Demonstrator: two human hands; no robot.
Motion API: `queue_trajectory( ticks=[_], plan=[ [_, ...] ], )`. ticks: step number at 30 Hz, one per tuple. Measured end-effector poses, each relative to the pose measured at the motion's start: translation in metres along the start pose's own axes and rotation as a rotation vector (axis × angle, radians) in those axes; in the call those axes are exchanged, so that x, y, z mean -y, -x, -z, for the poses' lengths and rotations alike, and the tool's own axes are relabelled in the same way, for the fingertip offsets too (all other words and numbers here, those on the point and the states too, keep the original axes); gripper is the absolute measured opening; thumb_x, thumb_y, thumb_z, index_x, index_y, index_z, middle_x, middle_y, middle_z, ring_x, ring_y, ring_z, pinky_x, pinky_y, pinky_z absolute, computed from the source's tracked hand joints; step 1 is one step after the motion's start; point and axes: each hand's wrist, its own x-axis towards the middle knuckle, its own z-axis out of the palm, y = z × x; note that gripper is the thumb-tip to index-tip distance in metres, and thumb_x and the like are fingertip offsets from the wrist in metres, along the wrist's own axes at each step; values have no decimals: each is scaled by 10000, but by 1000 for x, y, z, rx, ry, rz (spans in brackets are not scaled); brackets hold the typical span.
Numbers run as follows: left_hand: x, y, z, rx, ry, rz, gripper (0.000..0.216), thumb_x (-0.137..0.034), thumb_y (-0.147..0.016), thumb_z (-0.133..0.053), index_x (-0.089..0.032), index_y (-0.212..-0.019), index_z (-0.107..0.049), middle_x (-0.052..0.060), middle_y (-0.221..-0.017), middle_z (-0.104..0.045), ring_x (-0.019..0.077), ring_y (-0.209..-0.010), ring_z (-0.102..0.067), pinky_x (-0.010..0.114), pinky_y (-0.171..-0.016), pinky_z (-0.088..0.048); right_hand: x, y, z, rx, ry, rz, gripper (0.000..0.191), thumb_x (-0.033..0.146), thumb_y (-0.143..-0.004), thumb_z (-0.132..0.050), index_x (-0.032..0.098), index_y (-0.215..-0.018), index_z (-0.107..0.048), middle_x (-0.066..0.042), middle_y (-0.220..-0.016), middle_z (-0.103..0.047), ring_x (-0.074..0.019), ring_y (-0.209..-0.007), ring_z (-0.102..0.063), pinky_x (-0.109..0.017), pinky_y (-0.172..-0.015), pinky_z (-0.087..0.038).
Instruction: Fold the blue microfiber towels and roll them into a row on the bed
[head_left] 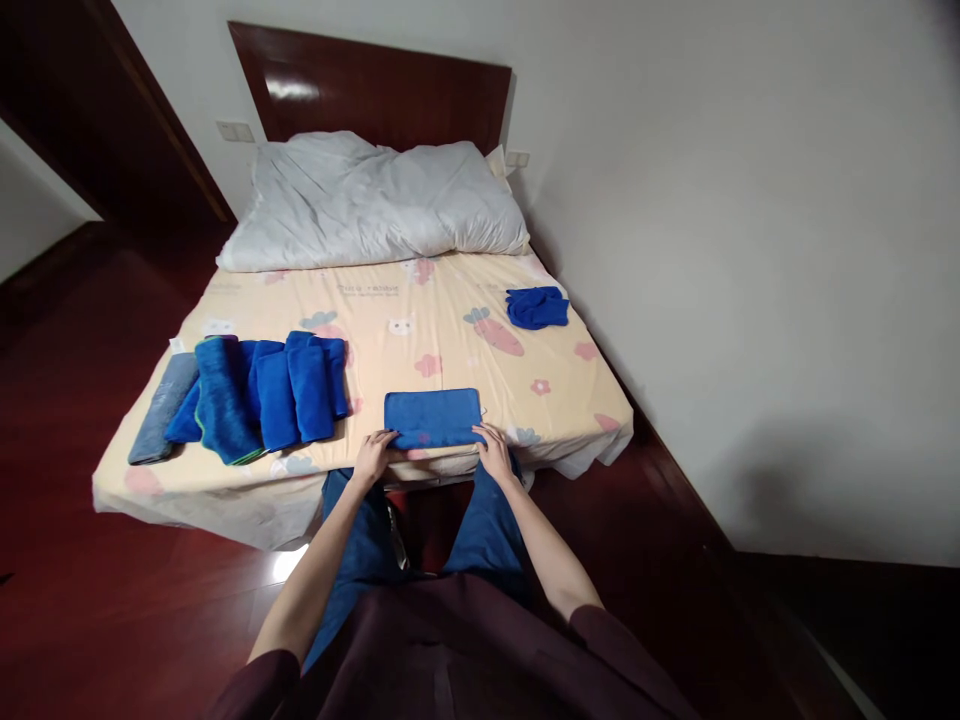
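A blue towel (433, 410), folded into a flat rectangle, lies at the near edge of the bed in front of me. My left hand (373, 457) grips its near left corner, with the fingertips over the cloth. At the near right corner, my right hand (493, 450) holds the edge the same way. The thumbs are mostly hidden. To the left lies a row of several rolled or folded towels: bright blue ones (276, 395), a darker one with green edging (225, 400) and a grey-blue one (165, 410).
The bed (450, 340) has a cream sheet with carrot and flower prints. A crumpled blue cloth (537, 307) lies near its right edge. A white quilt (375, 205) is bunched against the dark wooden headboard (375, 85). A wall (750, 250) stands close on the right.
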Motion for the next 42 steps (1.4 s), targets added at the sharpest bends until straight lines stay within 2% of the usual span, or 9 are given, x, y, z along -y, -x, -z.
queue_trajectory(
  ticks=[4,9,13,17,21,27,36,39,42],
  plan=[
    [7,2,-4,-80,199,97,551,-98,-706,-470,-191,-1210,-672,96,-1278,-673,258,-1250,-587,447,-1098,-455,-8,-6,-3,-38,-161,-132,396,198,-868,-514,221,-1236,-658,-82,-1263,-688,-233,-1207,-617,-424,-1080,-466],
    [4,-7,-6,-184,374,288,392,-343,-846,-517,-168,-1176,-635,112,-1135,-724,262,-1054,-682,423,-966,-539,-19,-19,-11,-97,-253,-240,337,353,-886,-546,174,-1133,-690,-121,-1115,-734,-264,-1026,-685,-410,-954,-535],
    [3,-14,-6,-229,388,389,431,-473,-890,-480,-142,-1118,-635,145,-1058,-737,275,-999,-700,404,-902,-554,-28,-28,-22,-185,-302,-306,408,449,-892,-558,139,-1125,-684,-161,-1089,-736,-280,-1031,-691,-399,-941,-540],
    [4,-15,-7,-229,361,415,434,-507,-896,-467,-152,-1065,-650,135,-1011,-745,279,-961,-705,410,-889,-552,-39,-33,-31,-166,-308,-344,444,482,-911,-531,131,-1146,-670,-164,-1040,-747,-271,-979,-712,-378,-871,-567],
    [3,-14,-6,-230,323,438,425,-499,-886,-478,-150,-1038,-666,136,-984,-748,283,-941,-705,409,-879,-552,-48,-35,-35,-153,-278,-371,419,472,-890,-560,142,-1117,-683,-161,-1028,-750,-279,-970,-716,-403,-874,-569],
    [3,-8,-3,-207,284,446,380,-462,-867,-506,-153,-1003,-680,130,-927,-753,282,-897,-718,405,-862,-554,-49,-37,-35,-133,-232,-406,417,458,-862,-600,125,-1089,-707,-172,-989,-751,-279,-928,-719,-398,-860,-568],
    [1,-3,3,-173,252,452,300,-389,-867,-550,-146,-999,-666,133,-899,-749,274,-878,-721,399,-833,-562,-38,-39,-22,-69,-187,-416,370,398,-852,-620,134,-1097,-704,-99,-838,-741,-242,-782,-709,-353,-765,-576],
    [-6,2,6,-224,227,396,370,-336,-929,-466,-124,-1197,-606,159,-1043,-728,254,-929,-711,414,-879,-555,-26,-33,-9,-96,-95,-325,387,329,-886,-576,153,-1220,-660,-126,-1025,-737,-254,-941,-696,-395,-891,-554],
    [-15,9,10,-269,76,168,437,-298,-973,-392,-144,-1360,-524,181,-1348,-607,259,-1212,-608,450,-1055,-470,-10,-23,4,-77,79,-90,415,253,-941,-493,189,-1335,-606,-134,-1303,-649,-253,-1223,-585,-437,-1087,-434]
  ],
)
